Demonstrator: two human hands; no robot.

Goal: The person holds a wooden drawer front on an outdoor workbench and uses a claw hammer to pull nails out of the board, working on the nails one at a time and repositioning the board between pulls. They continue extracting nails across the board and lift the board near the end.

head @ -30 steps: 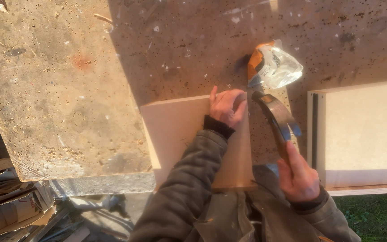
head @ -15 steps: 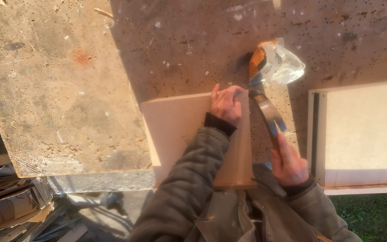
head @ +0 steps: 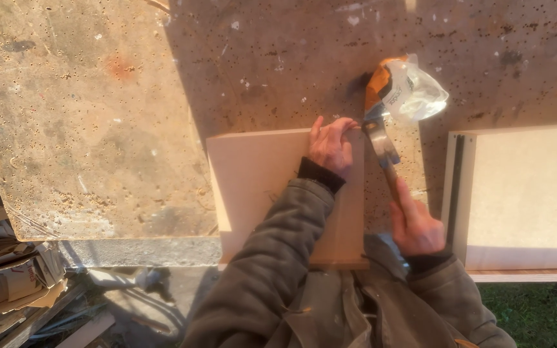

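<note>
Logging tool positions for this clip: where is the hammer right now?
In the head view, the hammer is right of centre, its handle in the right hand. Its head sits by the top right corner of the board, beside the left hand and below a clear plastic bag.

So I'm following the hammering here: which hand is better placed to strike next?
Probably the right hand: it grips the hammer, head beside the board's top corner. The left hand is pinching something at that corner.

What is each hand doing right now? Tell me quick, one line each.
Left hand: fingers curled at the top right corner of the board, pinching something too small to tell.
Right hand: closed on the hammer.
</note>
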